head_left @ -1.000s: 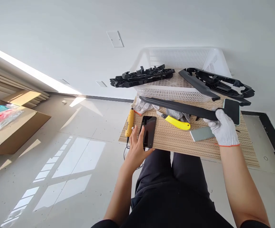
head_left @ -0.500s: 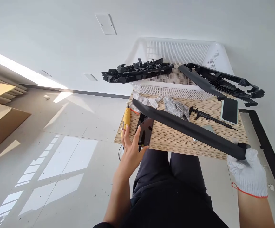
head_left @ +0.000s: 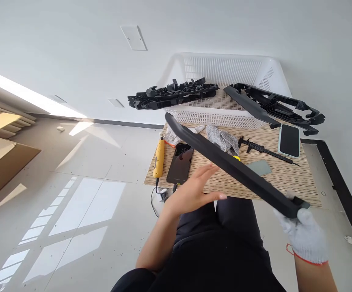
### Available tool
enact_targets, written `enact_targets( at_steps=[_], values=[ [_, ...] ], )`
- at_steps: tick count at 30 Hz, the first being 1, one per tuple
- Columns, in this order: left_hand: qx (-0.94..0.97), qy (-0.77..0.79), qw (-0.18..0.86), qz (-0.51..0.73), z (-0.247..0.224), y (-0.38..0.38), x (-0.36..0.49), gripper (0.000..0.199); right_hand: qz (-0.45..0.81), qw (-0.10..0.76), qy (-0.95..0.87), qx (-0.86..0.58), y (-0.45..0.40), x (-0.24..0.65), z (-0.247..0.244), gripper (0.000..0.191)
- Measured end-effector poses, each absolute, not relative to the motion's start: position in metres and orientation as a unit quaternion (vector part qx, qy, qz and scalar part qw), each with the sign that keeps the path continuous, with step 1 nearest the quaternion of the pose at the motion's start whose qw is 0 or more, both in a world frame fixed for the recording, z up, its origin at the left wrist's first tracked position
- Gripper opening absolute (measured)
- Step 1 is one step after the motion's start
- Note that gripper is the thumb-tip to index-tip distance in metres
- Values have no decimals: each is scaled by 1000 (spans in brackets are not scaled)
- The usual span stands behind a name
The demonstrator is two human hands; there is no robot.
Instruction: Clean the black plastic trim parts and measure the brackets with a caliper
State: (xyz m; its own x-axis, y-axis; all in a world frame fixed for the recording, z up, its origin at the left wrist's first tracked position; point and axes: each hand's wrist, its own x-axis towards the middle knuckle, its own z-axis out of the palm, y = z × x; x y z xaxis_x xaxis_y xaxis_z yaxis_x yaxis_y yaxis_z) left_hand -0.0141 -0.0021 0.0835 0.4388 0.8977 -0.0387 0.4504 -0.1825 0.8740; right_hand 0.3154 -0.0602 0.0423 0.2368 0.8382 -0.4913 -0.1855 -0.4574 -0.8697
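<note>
A long, curved black plastic strip [head_left: 233,166] slants over the striped table. My right hand [head_left: 303,233], in a white knitted glove with a red edge, grips its lower right end. My bare left hand [head_left: 195,188] is open, fingers spread, just below the strip's middle; part of its fingertips lies by the strip's lower edge, and I cannot tell if they touch. Left of this hand lie a black phone [head_left: 180,164] and a yellow corded tool [head_left: 159,158]. Behind the strip are a grey cloth [head_left: 223,140] and a white glove [head_left: 171,136].
The striped table [head_left: 308,182] also bears a black caliper [head_left: 267,151], a second phone [head_left: 289,140] and a pale green sheet [head_left: 260,167]. A white basket [head_left: 224,61] at the back carries black plastic frames [head_left: 176,95]. Cardboard boxes [head_left: 8,162] stand at the left.
My left hand has moved right from beside the yellow tool and phone towards the strip. My right hand has shifted slightly left and down, and the strip slants more steeply.
</note>
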Motion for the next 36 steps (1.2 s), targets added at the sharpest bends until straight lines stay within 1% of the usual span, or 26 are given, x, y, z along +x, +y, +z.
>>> enact_targets(
  at_steps=[2, 4, 5, 8, 12, 14, 16, 17, 18, 19, 21, 22, 23, 24, 26, 28, 30, 32, 36],
  values=[
    [720, 343, 537, 273, 79, -3, 0, 81, 671, 400, -242, -576, -70, 306, 34, 42],
    [653, 273, 633, 314, 70, -10, 13, 75, 764, 340, -248, -489, -77, 292, 26, 49],
    [606, 271, 668, 335, 65, -15, 18, 70, 793, 318, -261, -449, -79, 285, 24, 49],
    [502, 296, 720, 377, 53, -33, 23, 59, 828, 263, -322, -375, -75, 263, 25, 43],
    [456, 299, 734, 404, 51, -46, 16, 50, 810, 182, -429, -356, -58, 245, 34, 30],
    [453, 329, 713, 422, 54, -47, 9, 51, 779, 131, -487, -372, -48, 238, 43, 24],
    [450, 375, 679, 441, 58, -44, 2, 56, 740, 84, -540, -393, -35, 234, 55, 27],
    [446, 399, 661, 452, 60, -42, -2, 58, 713, 77, -565, -408, -26, 232, 63, 31],
    [440, 421, 644, 463, 61, -40, -6, 59, 680, 94, -589, -426, -16, 231, 70, 33],
    [434, 439, 629, 473, 62, -37, -9, 60, 638, 128, -615, -445, -4, 230, 77, 34],
    [423, 458, 615, 482, 61, -33, -12, 60, 514, 216, -661, -502, 26, 225, 86, 34],
    [419, 463, 615, 482, 60, -32, -12, 59, 431, 240, -681, -541, 43, 221, 88, 36],
    [415, 466, 618, 478, 59, -30, -11, 59, 340, 245, -699, -580, 61, 217, 88, 38],
    [411, 468, 624, 472, 56, -29, -9, 60, 263, 226, -716, -606, 79, 212, 86, 40],
    [402, 467, 639, 461, 51, -27, -3, 61, 154, 147, -734, -645, 113, 201, 81, 47],
    [402, 458, 654, 448, 45, -25, 3, 62, 128, 40, -748, -650, 138, 192, 80, 51],
    [401, 447, 671, 435, 40, -22, 6, 63, 126, -7, -748, -651, 153, 187, 85, 43],
    [394, 437, 688, 425, 37, -20, 8, 65, 116, -4, -740, -662, 158, 186, 94, 38],
    [384, 416, 714, 411, 35, -15, 10, 66, 104, 22, -746, -658, 153, 186, 104, 43]
  ],
)
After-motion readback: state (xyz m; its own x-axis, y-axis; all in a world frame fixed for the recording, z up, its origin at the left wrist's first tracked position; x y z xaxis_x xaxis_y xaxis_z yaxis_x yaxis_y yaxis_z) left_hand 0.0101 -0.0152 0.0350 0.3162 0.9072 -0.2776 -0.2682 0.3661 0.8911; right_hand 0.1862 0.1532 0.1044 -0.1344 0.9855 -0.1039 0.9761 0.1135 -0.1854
